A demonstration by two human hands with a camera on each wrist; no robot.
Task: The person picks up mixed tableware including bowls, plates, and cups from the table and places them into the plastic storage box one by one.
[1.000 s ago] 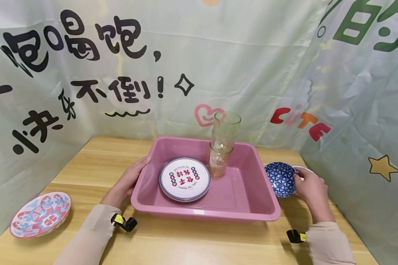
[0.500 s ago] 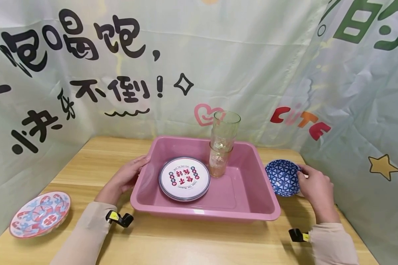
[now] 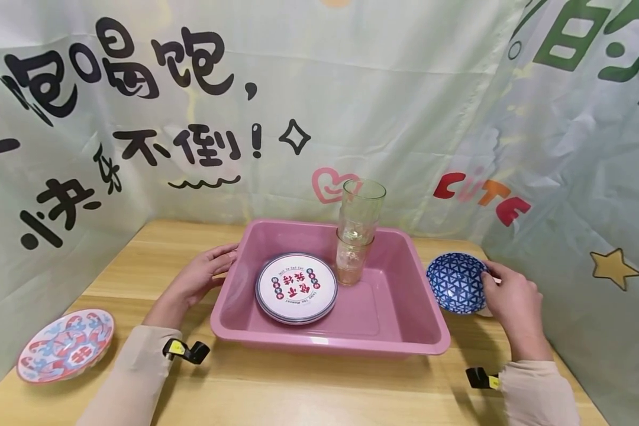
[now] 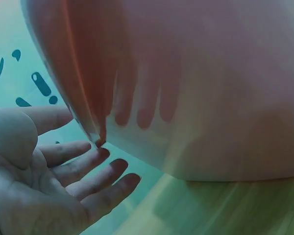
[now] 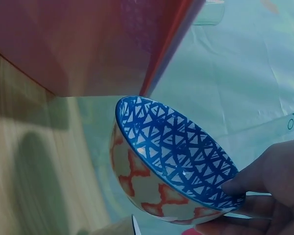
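A blue-and-white patterned bowl is pinched at its right rim by my right hand, thumb inside. In the right wrist view the bowl tilts beside the basin's wall, its outside cream with orange-red marks. At the left rim of the pink basin, my left hand has its fingers spread and relaxed. The left wrist view shows that hand palm up by the basin's edge, holding nothing. Inside the basin lie stacked white plates with printed characters, and stacked glasses stand behind them.
A red-and-blue patterned dish sits at the left of the wooden table. Partly hidden under the right hand is a pale rimmed object. Printed cloth hangs behind and at the sides.
My right hand has moved slightly right with the blue bowl, which now covers more of the pale object behind it. My left hand has eased off the basin's rim, fingers loosening.
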